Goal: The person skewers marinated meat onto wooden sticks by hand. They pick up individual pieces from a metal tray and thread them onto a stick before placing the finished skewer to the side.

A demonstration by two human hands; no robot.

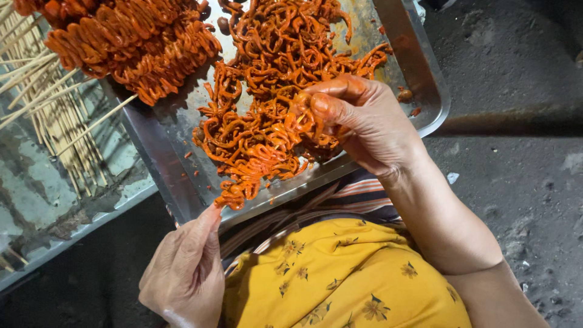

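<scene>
A loaded skewer (255, 170) is pinched at its lower end by the left hand (185, 273), slanting up-right to the right hand (358, 118), closed on orange strips (306, 121).

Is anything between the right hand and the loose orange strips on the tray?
Nothing visible is. The right hand already rests in the pile of loose orange strips on the metal tray, fingers pinching some. The left hand holds a loaded skewer at the tray's near edge, beside that pile.

A street-food preparation spot: metal tray (419, 67) of marinated orange strips (273, 73) (beyond the fingers), bamboo skewers (54, 115), rough concrete floor (516, 152).
</scene>
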